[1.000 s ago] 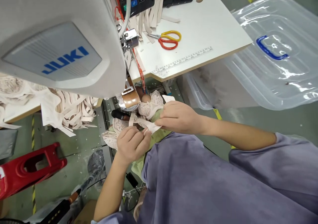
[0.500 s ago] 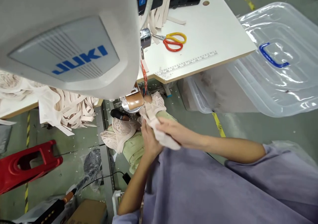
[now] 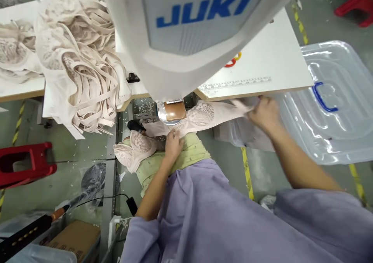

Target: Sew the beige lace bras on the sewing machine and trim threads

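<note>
Bra (image 3: 205,115) stretches sideways in the head view, from under the sewing machine (image 3: 131,41) out along the near side of the table (image 3: 282,57). The right hand (image 3: 265,113), somewhat blurred, is closed on its right end. The left hand (image 3: 174,141) has its fingers bunched at the near edge, just beside the machine; whether they pinch or only press, I cannot tell. A second bra (image 3: 142,144) lies partly on green cloth (image 3: 194,149). Straps (image 3: 93,84) heap left of the machine.
</note>
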Available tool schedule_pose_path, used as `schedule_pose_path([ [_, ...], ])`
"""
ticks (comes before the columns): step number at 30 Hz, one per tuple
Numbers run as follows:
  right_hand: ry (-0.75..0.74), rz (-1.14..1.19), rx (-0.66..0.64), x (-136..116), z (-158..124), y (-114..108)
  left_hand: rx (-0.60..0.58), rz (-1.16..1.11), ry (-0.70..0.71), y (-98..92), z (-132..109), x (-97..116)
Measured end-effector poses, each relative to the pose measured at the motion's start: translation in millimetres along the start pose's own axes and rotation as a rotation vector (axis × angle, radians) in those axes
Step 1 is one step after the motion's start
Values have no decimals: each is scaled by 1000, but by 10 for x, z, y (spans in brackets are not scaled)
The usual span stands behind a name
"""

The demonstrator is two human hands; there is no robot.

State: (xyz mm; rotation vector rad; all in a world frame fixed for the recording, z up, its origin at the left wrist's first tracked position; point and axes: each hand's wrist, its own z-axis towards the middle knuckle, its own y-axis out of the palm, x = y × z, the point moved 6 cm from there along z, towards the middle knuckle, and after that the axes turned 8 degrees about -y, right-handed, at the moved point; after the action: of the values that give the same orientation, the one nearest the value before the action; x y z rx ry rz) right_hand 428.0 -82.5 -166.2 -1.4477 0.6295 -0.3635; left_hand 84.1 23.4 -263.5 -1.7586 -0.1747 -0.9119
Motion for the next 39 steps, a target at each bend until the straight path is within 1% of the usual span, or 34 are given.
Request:
schedule_pose_path([
  [1, -64, -4, -33, -156, -44, 212, -25, 1, 3, 86, -22, 68],
  [2, -148, 26, -82, -373, -109, 433, -42, 4, -2, 122, -36, 100],
  [3, -265, 60, -148, -646, -191, 655, -46, 9, -18, 99, -42, 87],
  [4, -385, 92, -207, -941, -280, 857, -39, 19, -46, 12, -43, 22],
  [5, -509, 121, -275, -1240, -369, 1041, -19, 35, -91, -139, -46, -92],
  [6, -609, 138, -341, -1511, -442, 1201, 14, 58, -155, -347, -61, -252],
  [8, -716, 149, -444, -1920, -503, 1439, 120, 131, -342, -888, -153, -663],
  [10, -712, 147, -486, -2131, -456, 1576, 240, 222, -565, -1459, -344, -1088],
  [11, -697, 149, -488, -2183, -419, 1610, 274, 255, -658, -1693, -456, -1266],
  [12, -682, 152, -482, -2212, -389, 1627, 284, 276, -733, -1872, -567, -1412],
  [13, -669, 153, -477, -2228, -373, 1630, 279, 286, -793, -1995, -672, -1522],
  [14, -660, 153, -477, -2242, -375, 1623, 264, 287, -837, -2062, -765, -1591],
  [15, -656, 150, -484, -2263, -399, 1604, 245, 279, -866, -2083, -847, -1613],
  [16, -657, 150, -490, -2296, -442, 1570, 228, 264, -880, -2067, -917, -1583],
  [17, -662, 163, -486, -2348, -500, 1512, 213, 243, -879, -2022, -976, -1500],
  [18, -676, 200, -468, -2419, -572, 1427, 198, 213, -863, -1955, -1024, -1364],
  [20, -760, 350, -435, -2614, -760, 1190, 156, 126, -784, -1779, -1086, -964],
  [21, -841, 450, -456, -2722, -879, 1055, 119, 67, -720, -1680, -1095, -723],
  [22, -933, 543, -520, -2816, -1009, 922, 71, -2, -645, -1580, -1087, -478],
  [23, -1019, 605, -629, -2877, -1138, 800, 24, -74, -574, -1493, -1063, -250],
  [24, -1079, 634, -750, -2894, -1244, 682, -13, -141, -512, -1428, -1020, -58],
  [25, -1103, 642, -845, -2864, -1305, 558, -31, -187, -459, -1389, -953, 90],
  [26, -1090, 643, -897, -2796, -1312, 420, -33, -253, -426, -1366, -865, 190],
  [27, -1051, 649, -910, -2700, -1274, 266, -34, -352, -413, -1345, -756, 250],
  [28, -1002, 666, -896, -2587, -1207, 90, -49, -468, -408, -1311, -630, 294],
  [29, -955, 690, -880, -2465, -1136, -103, -87, -590, -405, -1254, -492, 344],
  [31, -834, 750, -886, -2210, -1008, -495, -238, -790, -383, -1073, -219, 521],
  [33, -705, 852, -930, -1980, -916, -852, -399, -849, -325, -883, 0, 781],
  [34, -664, 920, -955, -1886, -874, -1003, -451, -869, -303, -812, 82, 903],
  [35, -658, 979, -990, -1808, -830, -1123, -488, -886, -289, -762, 148, 1006],
  [37, -758, 994, -1068, -1681, -699, -1257, -509, -903, -279, -731, 239, 1140],
  [38, -818, 923, -1059, -1615, -566, -1262, -503, -897, -281, -741, 264, 1176],
  [39, -839, 806, -993, -1544, -357, -1227, -489, -880, -287, -761, 273, 1196],
])
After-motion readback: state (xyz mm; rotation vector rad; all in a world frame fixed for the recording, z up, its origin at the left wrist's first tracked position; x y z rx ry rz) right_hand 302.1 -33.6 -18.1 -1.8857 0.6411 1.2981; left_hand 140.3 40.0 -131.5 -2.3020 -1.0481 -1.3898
